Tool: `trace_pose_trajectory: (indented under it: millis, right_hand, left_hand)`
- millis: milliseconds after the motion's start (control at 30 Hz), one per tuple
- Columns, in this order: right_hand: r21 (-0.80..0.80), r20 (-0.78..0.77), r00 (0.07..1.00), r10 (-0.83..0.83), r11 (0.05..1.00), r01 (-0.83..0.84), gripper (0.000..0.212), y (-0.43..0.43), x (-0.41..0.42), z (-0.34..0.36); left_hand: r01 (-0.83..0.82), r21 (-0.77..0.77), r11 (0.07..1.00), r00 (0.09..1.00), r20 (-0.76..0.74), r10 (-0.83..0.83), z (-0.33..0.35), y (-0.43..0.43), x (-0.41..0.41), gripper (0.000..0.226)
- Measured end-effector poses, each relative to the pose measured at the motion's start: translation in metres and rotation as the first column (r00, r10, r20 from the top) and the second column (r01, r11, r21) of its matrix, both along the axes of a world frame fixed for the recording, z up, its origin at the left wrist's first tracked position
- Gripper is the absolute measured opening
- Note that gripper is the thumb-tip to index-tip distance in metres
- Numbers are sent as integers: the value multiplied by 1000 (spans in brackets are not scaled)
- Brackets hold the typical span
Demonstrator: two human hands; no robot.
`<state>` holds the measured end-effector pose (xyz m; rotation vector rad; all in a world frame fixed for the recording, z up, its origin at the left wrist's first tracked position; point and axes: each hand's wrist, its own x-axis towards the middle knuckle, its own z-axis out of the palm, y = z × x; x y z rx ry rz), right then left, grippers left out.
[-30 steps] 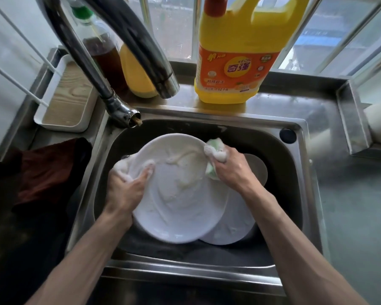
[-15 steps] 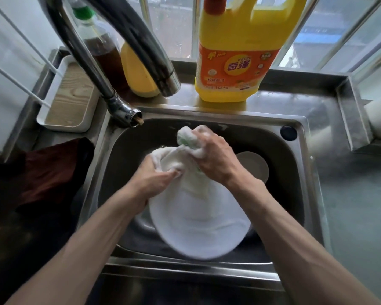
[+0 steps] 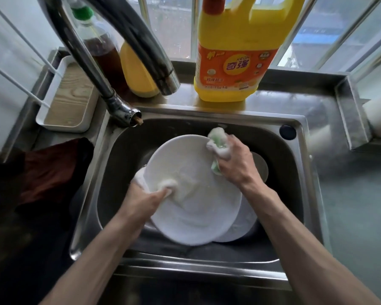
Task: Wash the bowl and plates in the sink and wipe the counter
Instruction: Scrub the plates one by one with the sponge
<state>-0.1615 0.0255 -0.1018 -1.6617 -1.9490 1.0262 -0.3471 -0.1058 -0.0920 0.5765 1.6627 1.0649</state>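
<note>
A soapy white plate (image 3: 191, 194) is held tilted over the sink (image 3: 307, 172), between the two hands. It is round, so it has no long axis. The left hand (image 3: 141, 201) grips its near-left rim, thumb pressed on the foamy face. The right hand (image 3: 233, 164) clutches a green sponge (image 3: 217, 139) at the far-right rim. A second plate (image 3: 244, 227) lies beneath, under the right wrist. Half a second ago both hands were bunched at the far rim; now they are apart.
</note>
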Motion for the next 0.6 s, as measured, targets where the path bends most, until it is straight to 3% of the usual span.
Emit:
trace_pose_trajectory:
  millis: [100, 200, 300, 433, 533, 600]
  right_hand:
    - [52, 20, 978, 210, 976, -211, 23, -1, -11, 11]
    - [117, 73, 952, 296, 946, -303, 22, -4, -26, 14]
    - [71, 2, 990, 139, 988, -139, 18, -4, -21, 4]
    - [-55, 82, 982, -171, 983, 176, 25, -3, -8, -14]
    - [-191, -33, 958, -284, 943, 272, 21, -10, -5, -13]
    - [-190, -56, 958, -280, 945, 265, 22, -9, -3, -6]
  left_hand:
    - [185, -8, 983, 981, -63, -185, 9, 18, -7, 40]
    - [239, 12, 971, 970, -51, -238, 20, 30, -5, 31]
    - [175, 25, 984, 979, -111, -171, 16, 30, -9, 31]
    - [-171, 128, 977, 973, -132, 188, 4, 24, -12, 29]
    - [-376, 144, 915, 922, -33, 385, 1, 10, 5, 38]
    - [-363, 94, 927, 931, 7, 364, -2, -2, 11, 43]
